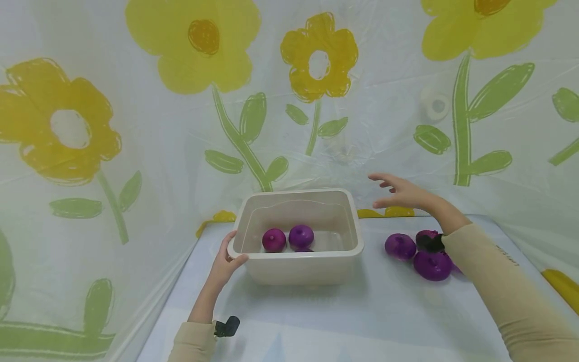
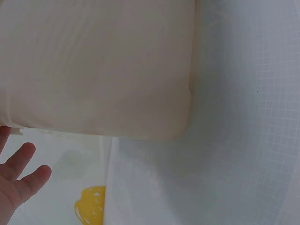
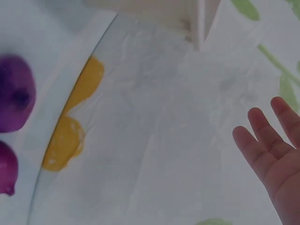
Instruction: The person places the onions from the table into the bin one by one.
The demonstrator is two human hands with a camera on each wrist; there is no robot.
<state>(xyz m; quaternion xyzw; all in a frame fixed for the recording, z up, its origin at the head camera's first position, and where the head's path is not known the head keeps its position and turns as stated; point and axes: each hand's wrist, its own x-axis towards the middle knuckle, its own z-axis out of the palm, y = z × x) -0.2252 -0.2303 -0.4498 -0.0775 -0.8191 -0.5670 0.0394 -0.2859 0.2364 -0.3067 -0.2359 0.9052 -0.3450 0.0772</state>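
A cream plastic bin (image 1: 298,269) stands on the table, with two purple onions (image 1: 301,236) showing inside and part of a third behind the front wall. My left hand (image 1: 223,266) holds the bin's front left corner, thumb at the rim and fingers along the left side. The left wrist view shows some of its fingers (image 2: 33,183) beside the bin wall. My right hand (image 1: 398,193) is in the air right of the bin, fingers spread and holding nothing. Below my right forearm lies a group of several purple onions (image 1: 432,265), partly covered by the sleeve and wrist camera.
A pale cloth covers the table (image 1: 289,322). Behind it hangs a white plastic curtain (image 1: 375,125) printed with yellow flowers, close past the table's back edge. Dark cameras sit on both wrists, the left one (image 1: 227,327) near the table's front.
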